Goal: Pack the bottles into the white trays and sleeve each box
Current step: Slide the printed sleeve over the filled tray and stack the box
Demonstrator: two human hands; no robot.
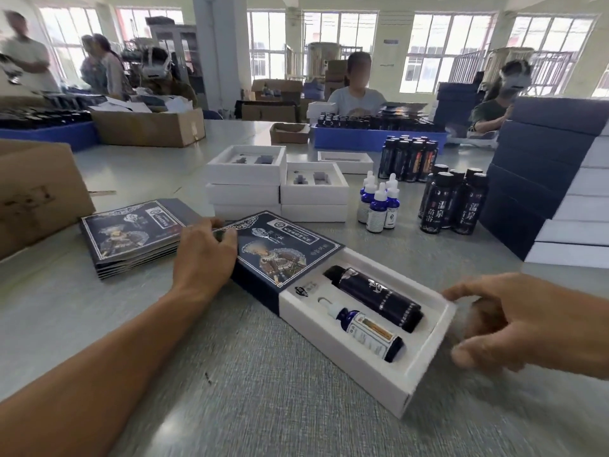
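**Sleeving box number whatever: tray about halfway in**

Only one view here, the camera on my head, so this is all from that.

I had the white tray (405, 367) lying diagonally on the tabletop near its front edge, with the printed sleeve (280, 255) pulled over its far end. The tall dark bottle (374, 298) and the small dropper bottle (365, 331) were both lying flat in their cutouts, side by side, caps pointing toward the sleeve. Flat in the cutouts is the whole point, I think: nothing stands proud, so the sleeve can slide over without catching.

My left hand (204, 255) was on the far end of the sleeve, fingers curled over its edge and gripping it, basically acting as a stop so the sleeve couldn't skate away. My right hand (514, 321) was at the tray's near end, forefinger touching the corner and thumb just beside the side wall, fingers fairly straight, not wrapped around anything. It's a bit blurred, so I couldn't say how firm that contact was. Looked to me like a push setup rather than a grab.

Everything else was staged within reach: flat sleeves (131, 239) stacked to the left, empty trays (280, 186) stacked behind, loose dropper bottles (379, 202) and dark bottles (451, 202) standing further right, and finished boxes (543, 179) piled up at the right edge.

My guess: the sleeve still had to cover the bottles' half.
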